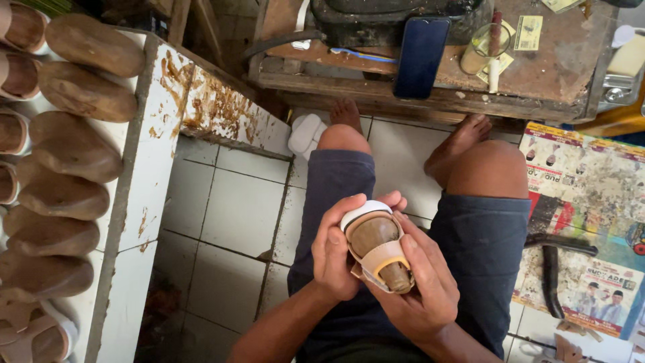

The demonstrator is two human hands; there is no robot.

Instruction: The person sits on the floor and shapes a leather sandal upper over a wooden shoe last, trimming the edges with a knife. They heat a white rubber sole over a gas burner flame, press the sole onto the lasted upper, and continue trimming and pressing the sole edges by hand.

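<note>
Spreading across the far side is a worn wooden bench (537,67) carrying a dark blue phone (420,57) that leans over its near edge and a clear glass (482,48) just right of it. Left in the scene, a stained white shelf (144,134) holds a row of brown shoe soles (64,154) laid side by side. White floor tiles (235,208) fill the middle, and printed paper sheets (591,202) cover the floor at right, with a black curved tool (554,262) lying on them. The person sits with knees apart in dark blue shorts (484,255), bare feet resting under the bench.

Over the lap, both hands hold a small sandal (376,245) with a white rim, brown footbed and beige strap. The left hand (336,252) wraps its left side, fingers curled and the thumb pressed on the rim. The right hand (420,282) cradles it from the right and below, thumb lying against the strap.
</note>
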